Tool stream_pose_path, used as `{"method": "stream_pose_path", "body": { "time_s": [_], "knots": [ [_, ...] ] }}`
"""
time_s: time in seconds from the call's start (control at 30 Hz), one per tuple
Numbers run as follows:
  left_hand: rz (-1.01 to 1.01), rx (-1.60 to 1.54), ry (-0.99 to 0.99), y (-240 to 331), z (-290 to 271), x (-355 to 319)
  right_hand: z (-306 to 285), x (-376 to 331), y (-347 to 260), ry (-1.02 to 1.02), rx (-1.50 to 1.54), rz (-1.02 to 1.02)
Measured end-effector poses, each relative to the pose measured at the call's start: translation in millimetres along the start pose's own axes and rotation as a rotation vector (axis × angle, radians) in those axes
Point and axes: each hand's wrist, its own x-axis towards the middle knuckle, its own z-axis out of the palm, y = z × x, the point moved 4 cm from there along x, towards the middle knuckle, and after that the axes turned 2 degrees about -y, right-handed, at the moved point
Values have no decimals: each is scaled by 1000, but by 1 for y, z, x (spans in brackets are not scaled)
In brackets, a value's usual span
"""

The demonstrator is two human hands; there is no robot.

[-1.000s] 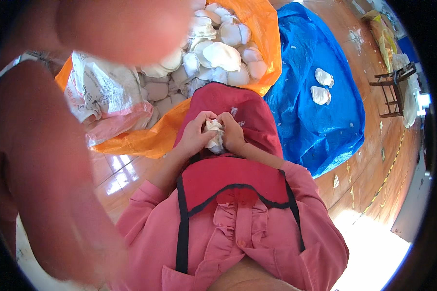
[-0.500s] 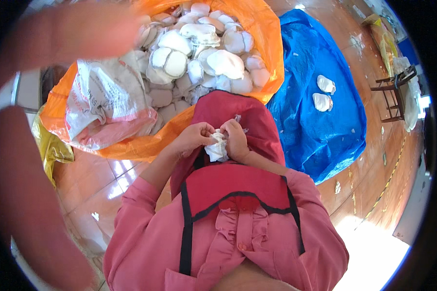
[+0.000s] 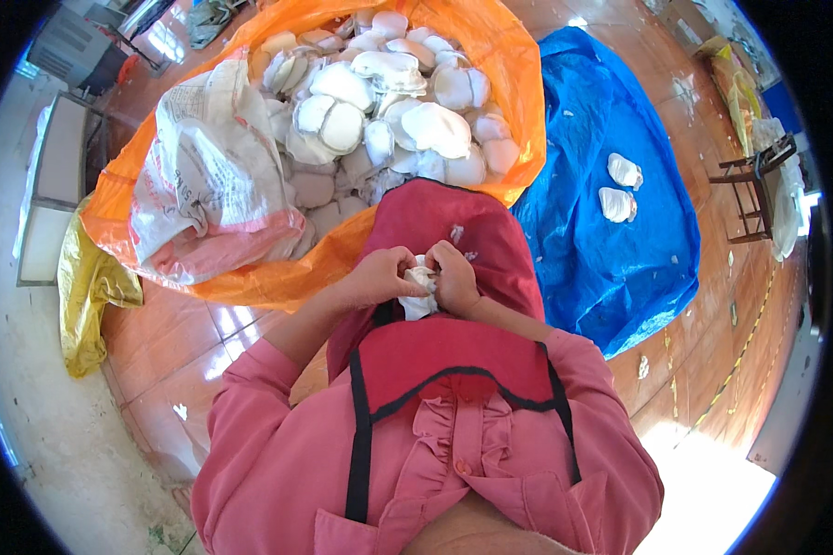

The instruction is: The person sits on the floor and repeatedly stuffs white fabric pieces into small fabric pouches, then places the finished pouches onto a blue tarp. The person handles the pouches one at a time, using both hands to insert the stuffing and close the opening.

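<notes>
My left hand (image 3: 386,277) and my right hand (image 3: 455,280) meet over my lap, just above the bib of my red apron (image 3: 453,361). Between them they pinch a small crumpled white fabric bundle (image 3: 420,301). Its lower part hangs out below the fingers, while the fingertips hide its top. Both hands have their fingers curled and closed on it. Small white scraps (image 3: 457,233) cling to the apron over my knees, beyond the right hand.
A big orange sack (image 3: 518,111) ahead holds many rounded white pads (image 3: 342,125), with a white printed sack (image 3: 208,153) over its left side. On the right, a blue sheet (image 3: 602,277) carries two white bundles (image 3: 617,203). A wooden stool (image 3: 754,190) stands far right; a yellow bag (image 3: 88,287) lies left.
A large blurred hand close to the camera on the left is gone from view. My fingers have shifted slightly on the white bundle, still held over my lap.
</notes>
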Motion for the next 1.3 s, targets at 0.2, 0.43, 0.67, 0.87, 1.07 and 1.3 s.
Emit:
{"method": "stream_pose_path", "body": {
  "time_s": [0.2, 0.43, 0.67, 0.87, 1.07, 1.3],
  "knots": [
    [128, 121, 221, 5, 22, -6, -1, -5, 6, -5, 72, -26],
    [238, 275, 358, -6, 34, -5, -13, -3, 12, -288, 114, -136],
    [179, 108, 351, -12, 28, -9, -28, 9, 7, -628, 319, -152],
    [144, -38, 395, -14, 19, -3, -19, 22, 11, -576, 277, -146],
    [179, -106, 254, -26, 5, 10, -9, 24, 8, -467, 344, -251],
    [99, -40, 415, -15, 5, 4, -7, 25, 5, -487, 257, 101]
  ]
}}
